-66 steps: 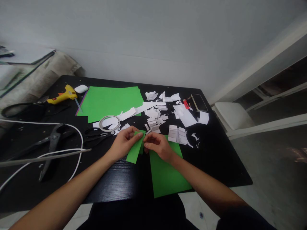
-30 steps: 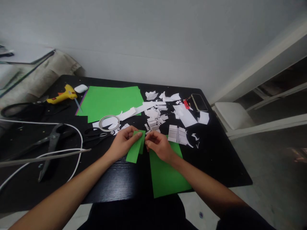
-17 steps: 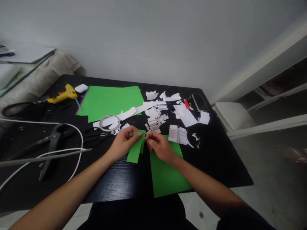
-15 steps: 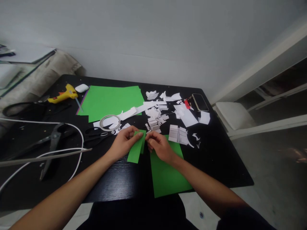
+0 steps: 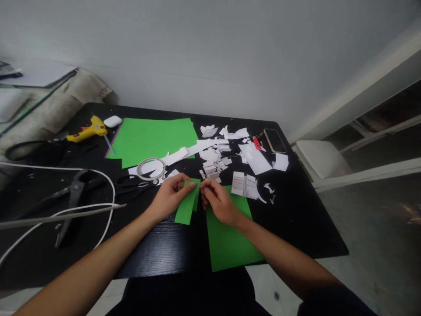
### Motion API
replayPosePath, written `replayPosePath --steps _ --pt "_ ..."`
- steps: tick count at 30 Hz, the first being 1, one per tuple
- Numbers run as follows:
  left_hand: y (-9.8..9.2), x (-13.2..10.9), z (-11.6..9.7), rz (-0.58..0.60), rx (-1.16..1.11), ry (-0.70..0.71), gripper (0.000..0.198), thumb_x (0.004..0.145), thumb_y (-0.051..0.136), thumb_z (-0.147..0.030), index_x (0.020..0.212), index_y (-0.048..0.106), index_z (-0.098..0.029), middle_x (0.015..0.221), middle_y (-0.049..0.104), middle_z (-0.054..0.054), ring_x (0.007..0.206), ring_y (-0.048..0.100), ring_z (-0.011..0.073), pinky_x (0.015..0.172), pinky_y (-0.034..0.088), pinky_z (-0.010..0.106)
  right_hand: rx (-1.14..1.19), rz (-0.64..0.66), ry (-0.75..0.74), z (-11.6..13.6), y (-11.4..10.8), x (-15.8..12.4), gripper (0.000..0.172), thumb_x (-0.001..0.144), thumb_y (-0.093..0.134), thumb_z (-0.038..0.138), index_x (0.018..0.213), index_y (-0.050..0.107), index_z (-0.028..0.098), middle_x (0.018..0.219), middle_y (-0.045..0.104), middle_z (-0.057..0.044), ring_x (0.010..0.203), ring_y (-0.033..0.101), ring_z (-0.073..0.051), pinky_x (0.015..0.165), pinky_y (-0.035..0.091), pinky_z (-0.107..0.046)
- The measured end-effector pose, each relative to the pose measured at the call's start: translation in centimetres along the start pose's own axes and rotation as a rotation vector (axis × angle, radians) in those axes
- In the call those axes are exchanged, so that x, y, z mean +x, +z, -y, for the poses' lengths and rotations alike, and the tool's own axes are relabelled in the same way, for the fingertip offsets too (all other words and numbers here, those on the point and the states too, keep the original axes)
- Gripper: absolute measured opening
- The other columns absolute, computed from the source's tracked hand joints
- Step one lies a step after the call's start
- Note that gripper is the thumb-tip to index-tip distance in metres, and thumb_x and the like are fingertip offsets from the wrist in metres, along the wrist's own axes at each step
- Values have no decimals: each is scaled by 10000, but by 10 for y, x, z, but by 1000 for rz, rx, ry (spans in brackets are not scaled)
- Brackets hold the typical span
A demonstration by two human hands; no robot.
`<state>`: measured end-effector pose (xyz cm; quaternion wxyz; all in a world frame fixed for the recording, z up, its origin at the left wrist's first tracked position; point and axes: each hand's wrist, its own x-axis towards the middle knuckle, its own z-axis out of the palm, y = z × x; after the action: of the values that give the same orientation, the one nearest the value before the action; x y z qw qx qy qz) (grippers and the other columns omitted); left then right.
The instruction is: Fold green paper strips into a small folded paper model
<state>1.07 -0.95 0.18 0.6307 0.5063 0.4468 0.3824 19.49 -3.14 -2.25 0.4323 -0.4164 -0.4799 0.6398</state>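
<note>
My left hand (image 5: 169, 196) pinches the upper part of a small folded green paper strip (image 5: 186, 207), thumb on top, over the black table (image 5: 158, 245). Its lower end hangs toward me. My right hand (image 5: 219, 202) meets the strip's top right edge with fingertips pinched together; whether a small bit is between them I cannot make out. Under my right wrist lies a larger green sheet (image 5: 228, 239) reaching the table's near edge.
Behind the hands lie white paper scraps (image 5: 213, 160), a tape roll (image 5: 150, 168), black scissors (image 5: 133, 184) and big green sheets (image 5: 153, 138). A yellow glue gun (image 5: 86, 130), pliers (image 5: 70, 197) and white cable (image 5: 98, 206) are at left. A phone (image 5: 274, 140) lies far right.
Almost nothing has moved. My right fingers have closed in slightly on the strip's top edge; the left hand keeps its hold.
</note>
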Motion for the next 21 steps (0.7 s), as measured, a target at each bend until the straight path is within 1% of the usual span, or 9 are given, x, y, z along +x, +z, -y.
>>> replayPosePath --steps 2,4,9,13,16,18,21 --pt "0 0 0 -1 14 6 411 803 794 -549 829 614 -180 589 635 -36 463 540 108 437 383 203 7 -8 -6 -1 1 -1 230 934 646 424 1016 560 227 684 483 64 587 497 -122 538 480 -256" --pt "0 0 -1 1 15 7 408 806 792 -548 830 615 -181 591 634 -36 464 538 107 439 383 203 29 -16 -9 -2 2 -1 241 935 654 434 1014 548 232 692 467 70 574 479 -114 523 462 -247" --pt "-1 0 0 8 3 4 408 807 794 -550 828 616 -182 574 610 -49 448 507 95 431 370 196 28 -30 -3 -2 1 -2 216 938 644 413 999 539 235 717 456 76 533 435 -91 500 418 -238" --pt "-1 0 2 7 -1 6 404 811 797 -539 825 613 -179 577 603 -49 452 496 89 434 359 191 41 -21 16 1 2 -2 187 932 631 386 985 539 233 683 432 82 527 409 -93 490 386 -233" --pt "-1 0 3 -2 6 15 393 814 800 -524 823 618 -175 567 581 -56 453 487 85 438 354 189 -21 -23 16 4 2 -2 202 909 680 376 958 553 227 667 430 80 531 419 -95 480 363 -229" --pt "-1 0 2 0 -6 8 397 810 804 -527 830 623 -174 577 592 -52 460 499 88 445 364 191 -55 -16 8 4 2 -2 220 904 702 389 973 574 224 674 462 71 532 446 -100 478 375 -234" --pt "-1 0 1 9 -21 -4 415 799 809 -543 838 626 -172 601 630 -38 478 534 100 460 391 200 -18 11 -4 4 1 0 237 943 643 447 1002 599 222 671 476 62 536 477 -116 500 451 -259"
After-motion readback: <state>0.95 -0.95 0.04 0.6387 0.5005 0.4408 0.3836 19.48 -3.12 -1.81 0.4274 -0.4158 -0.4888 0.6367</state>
